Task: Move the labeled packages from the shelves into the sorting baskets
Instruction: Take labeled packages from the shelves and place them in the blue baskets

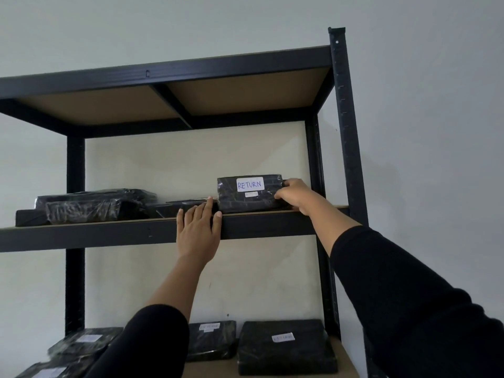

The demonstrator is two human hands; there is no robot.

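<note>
A black wrapped package (245, 200) with a white label reading RETURN stands on edge on the middle shelf (122, 233) of a dark metal rack. My right hand (294, 196) grips its right end, fingers curled round the edge. My left hand (197, 230) lies flat with straight fingers against the shelf's front beam, fingertips reaching a low black package (185, 207) just left of the RETURN one. More black packages (92, 204) are piled at the left of that shelf.
The lower shelf holds several black labeled packages, among them a large one (285, 347) at the right and a smaller one (211, 339) beside it. The rack's right post (345, 126) rises next to my right arm. White wall behind. No baskets in view.
</note>
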